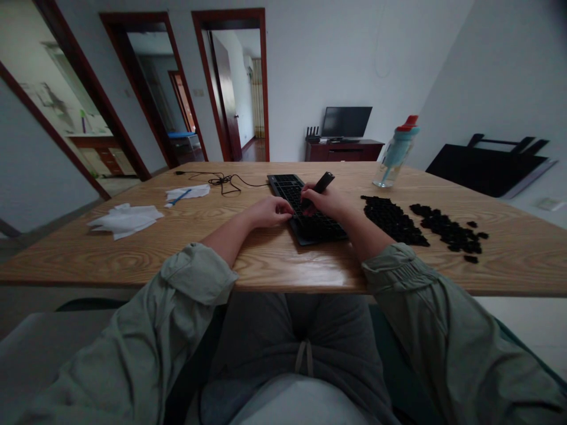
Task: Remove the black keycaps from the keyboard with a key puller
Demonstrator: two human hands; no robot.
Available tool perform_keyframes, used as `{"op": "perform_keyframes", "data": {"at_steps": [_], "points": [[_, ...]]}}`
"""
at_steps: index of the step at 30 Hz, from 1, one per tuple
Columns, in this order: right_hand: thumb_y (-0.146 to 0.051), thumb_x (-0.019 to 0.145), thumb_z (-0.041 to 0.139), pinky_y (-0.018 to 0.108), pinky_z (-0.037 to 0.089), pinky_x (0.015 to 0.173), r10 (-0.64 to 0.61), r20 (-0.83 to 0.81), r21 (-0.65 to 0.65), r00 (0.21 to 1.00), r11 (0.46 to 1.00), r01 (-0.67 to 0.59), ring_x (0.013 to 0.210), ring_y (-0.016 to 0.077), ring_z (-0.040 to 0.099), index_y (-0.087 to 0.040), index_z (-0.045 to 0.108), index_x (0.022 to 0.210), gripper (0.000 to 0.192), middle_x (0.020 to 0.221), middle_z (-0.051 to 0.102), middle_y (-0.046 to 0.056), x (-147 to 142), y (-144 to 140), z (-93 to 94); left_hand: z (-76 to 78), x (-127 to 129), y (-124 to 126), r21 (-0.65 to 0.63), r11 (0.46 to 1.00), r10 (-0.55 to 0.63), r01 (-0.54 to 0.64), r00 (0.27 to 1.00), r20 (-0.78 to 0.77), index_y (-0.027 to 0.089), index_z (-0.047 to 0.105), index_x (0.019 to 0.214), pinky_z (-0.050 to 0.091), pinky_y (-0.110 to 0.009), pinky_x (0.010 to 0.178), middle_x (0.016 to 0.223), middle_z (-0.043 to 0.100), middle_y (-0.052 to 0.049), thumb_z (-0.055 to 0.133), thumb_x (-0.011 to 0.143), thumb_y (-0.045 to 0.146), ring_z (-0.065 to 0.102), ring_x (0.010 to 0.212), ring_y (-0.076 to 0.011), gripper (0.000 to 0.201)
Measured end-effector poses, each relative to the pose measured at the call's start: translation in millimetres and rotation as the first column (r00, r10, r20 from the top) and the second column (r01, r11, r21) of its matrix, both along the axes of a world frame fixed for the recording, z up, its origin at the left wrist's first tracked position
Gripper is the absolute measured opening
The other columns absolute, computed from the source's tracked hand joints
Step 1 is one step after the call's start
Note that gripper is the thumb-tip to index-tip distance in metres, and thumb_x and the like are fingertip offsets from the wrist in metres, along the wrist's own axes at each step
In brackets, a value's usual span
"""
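A black keyboard (287,188) lies at a slant on the wooden table, and much of its middle is hidden by my hands. My left hand (271,211) has its fingers curled at the keyboard's left edge, with the fingertips touching it. In my right hand (326,202) is a thick black-handled tool (325,182), held like a pen and tilted over the keys. The tool's working end is hidden by my fingers. Right of the keyboard lie two groups of loose black keycaps, a dense patch (392,219) and a looser pile (452,228).
A keyboard cable (225,180) lies loosely coiled behind my left hand. Crumpled white tissues (126,219) and a blue-and-white brush-like stick (178,198) on another tissue (200,190) are at the left. A water bottle (396,154) stands at the back right.
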State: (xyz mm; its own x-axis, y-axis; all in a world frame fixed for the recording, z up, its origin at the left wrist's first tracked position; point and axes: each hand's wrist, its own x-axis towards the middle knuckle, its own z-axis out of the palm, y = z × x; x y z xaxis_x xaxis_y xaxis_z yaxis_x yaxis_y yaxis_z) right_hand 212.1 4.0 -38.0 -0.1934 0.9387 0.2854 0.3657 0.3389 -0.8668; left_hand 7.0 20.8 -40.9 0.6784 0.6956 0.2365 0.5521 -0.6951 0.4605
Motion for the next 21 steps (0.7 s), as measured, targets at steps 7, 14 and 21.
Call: {"op": "perform_keyframes", "data": {"at_steps": [7, 14, 21], "points": [[-0.028, 0.082, 0.051, 0.026, 0.047, 0.053, -0.047, 0.143, 0.097, 0.989, 0.995, 0.033, 0.058, 0.0159, 0.061, -0.022, 0.055, 0.078, 0.008, 0.066, 0.061, 0.000, 4, -20, -3.6, 0.0, 2, -3, 0.005, 0.999, -0.033, 0.033, 0.999, 0.014, 0.014, 0.073, 0.097, 0.043, -0.023, 0.066, 0.084, 0.070, -0.004, 0.059, 0.081, 0.028, 0.058, 0.071, -0.0122, 0.025], [-0.026, 0.083, 0.049, 0.028, 0.042, 0.063, -0.214, 0.334, 0.409, 0.918, 0.910, 0.063, 0.069, 0.0162, 0.056, -0.021, 0.057, 0.075, 0.013, 0.073, 0.061, 0.003, -10, -48, -7.9, 2.0, 5, -6, 0.057, 0.998, -0.034, 0.035, 0.999, -0.004, 0.014, 0.072, 0.093, 0.045, -0.024, 0.072, 0.088, 0.071, -0.005, 0.058, 0.082, 0.026, 0.061, 0.077, -0.0131, 0.021], [-0.031, 0.090, 0.046, 0.031, 0.042, 0.069, -0.331, 0.278, 0.528, 0.902, 0.837, 0.144, 0.074, 0.0186, 0.055, -0.022, 0.052, 0.071, 0.022, 0.075, 0.059, 0.004, -19, -54, -18.0, 1.8, 4, -6, 0.052, 0.999, -0.013, 0.014, 1.000, -0.011, 0.013, 0.072, 0.093, 0.044, -0.023, 0.067, 0.084, 0.070, -0.004, 0.057, 0.081, 0.025, 0.059, 0.072, -0.0123, 0.022]]}}
